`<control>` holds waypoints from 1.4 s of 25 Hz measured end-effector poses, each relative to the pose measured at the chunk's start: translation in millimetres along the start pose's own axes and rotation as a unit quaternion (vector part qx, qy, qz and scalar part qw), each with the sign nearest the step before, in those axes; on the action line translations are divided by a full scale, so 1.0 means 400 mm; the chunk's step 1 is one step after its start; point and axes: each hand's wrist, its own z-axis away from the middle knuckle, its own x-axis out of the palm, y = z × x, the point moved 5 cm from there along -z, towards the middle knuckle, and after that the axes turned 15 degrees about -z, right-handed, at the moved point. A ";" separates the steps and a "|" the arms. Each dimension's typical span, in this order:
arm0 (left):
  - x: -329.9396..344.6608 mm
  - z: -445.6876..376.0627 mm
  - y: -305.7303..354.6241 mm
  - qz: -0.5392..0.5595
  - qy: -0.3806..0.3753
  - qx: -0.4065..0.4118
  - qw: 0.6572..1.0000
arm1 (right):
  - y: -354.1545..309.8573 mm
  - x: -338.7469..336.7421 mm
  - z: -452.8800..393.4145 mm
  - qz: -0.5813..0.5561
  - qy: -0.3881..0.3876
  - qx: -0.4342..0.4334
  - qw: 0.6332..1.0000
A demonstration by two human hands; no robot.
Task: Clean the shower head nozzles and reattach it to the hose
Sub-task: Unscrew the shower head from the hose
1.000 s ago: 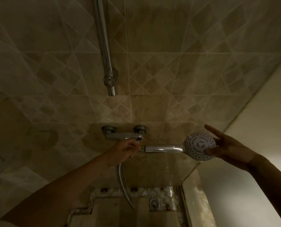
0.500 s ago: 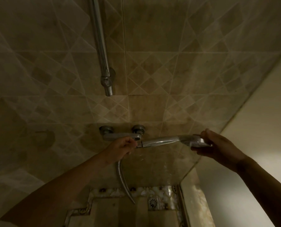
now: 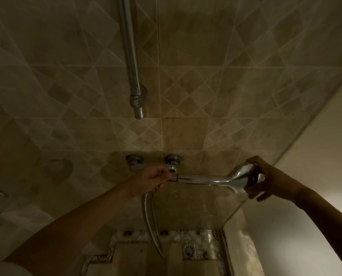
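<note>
— Where is the chrome hand-held shower head [image 3: 240, 177]?
— Lying level before the beige tiled wall [image 3: 226, 96], handle pointing left, just below the chrome wall mixer tap [image 3: 154, 165].
— Who holds it?
— The right hand [image 3: 269, 179], fingers wrapped around its round head; the nozzle face is turned away. The left hand [image 3: 152, 180] is fisted on the handle's end, where the silver flexible hose [image 3: 150, 222] hangs towards the floor drain [image 3: 189, 251].

Count: two hands, one shower head [image 3: 238, 177] and one hose [image 3: 148, 220]; left hand [image 3: 152, 181] closes on the hose end, right hand [image 3: 265, 179] wraps the head. Above the left grip: one mixer [image 3: 146, 166] with two wall flanges [image 3: 134, 157], one rail [image 3: 130, 54]. Below it: one floor drain [image 3: 189, 251].
</note>
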 end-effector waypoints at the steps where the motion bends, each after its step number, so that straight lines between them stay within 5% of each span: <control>1: -0.001 -0.002 -0.001 0.000 0.004 0.001 1.000 | 0.001 -0.003 0.000 -0.031 0.011 -0.016 0.999; 8: 0.009 -0.004 0.015 -0.048 0.013 0.021 0.999 | 0.044 -0.018 -0.011 -0.254 0.077 -0.022 0.964; 11: 0.011 -0.011 0.014 -0.053 0.018 0.023 0.998 | 0.039 -0.024 0.006 -0.310 0.018 0.021 0.950; 18: 0.010 -0.022 0.012 -0.055 0.026 0.035 0.998 | 0.025 -0.016 0.039 -0.008 -0.007 0.072 0.997; 23: 0.002 -0.029 0.011 -0.029 0.036 0.018 0.999 | 0.017 0.015 0.023 0.021 0.005 0.028 0.999; 26: -0.007 -0.023 0.012 -0.028 0.038 0.020 0.999 | 0.033 0.007 0.010 -0.095 0.021 0.018 0.995; 31: 0.000 -0.015 0.025 -0.033 0.045 0.018 0.998 | 0.070 -0.010 -0.019 -0.355 0.099 0.006 0.930; 35: -0.011 -0.012 0.037 -0.055 0.040 0.036 0.997 | 0.075 -0.024 -0.016 -0.360 0.016 0.027 0.932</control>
